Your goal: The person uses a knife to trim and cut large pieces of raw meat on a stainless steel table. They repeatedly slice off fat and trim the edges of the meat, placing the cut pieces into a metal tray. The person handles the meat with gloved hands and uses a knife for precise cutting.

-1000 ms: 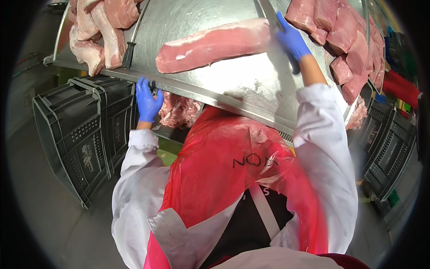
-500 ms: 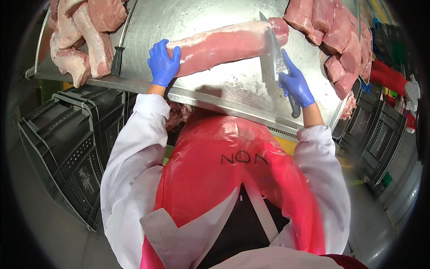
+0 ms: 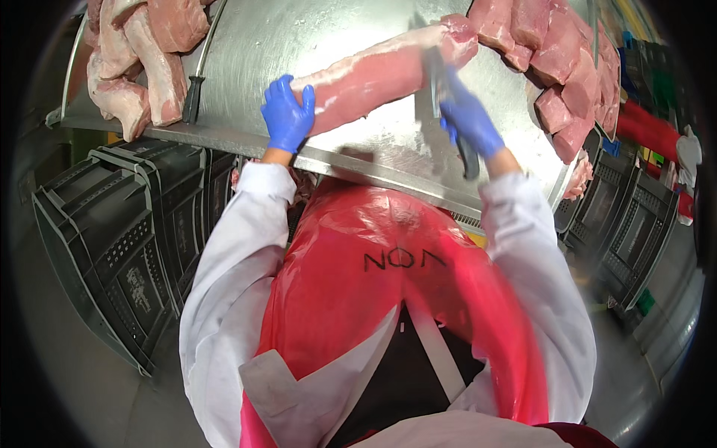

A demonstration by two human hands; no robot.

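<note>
A long pale-pink piece of meat, like a pork loin [image 3: 373,81], with a whitish fatty far edge, lies slantwise on the metal work table [image 3: 358,160]. Blue-gloved, my left hand [image 3: 288,118] rests against its left end, fingers stretched and thumb apart. My right hand [image 3: 472,119], also gloved in blue and blurred by motion, is closed round a knife [image 3: 469,158] with a dark grey handle. Its smeared blade points away from me, over the loin towards its right end. Whether the blade touches the meat, I cannot tell.
Large meat pieces [image 3: 153,63] are heaped at the far left, beside a dark-handled sharpening steel [image 3: 193,101]. More cut meat [image 3: 564,63] lies at the right. Dark plastic crates [image 3: 112,246] stand below the table on both sides. Another person's red sleeve [image 3: 650,131] shows at far right.
My right hand and the knife have moved left along the loin. My left hand has shifted slightly right, and the loin's right end now lies a little farther from me.
</note>
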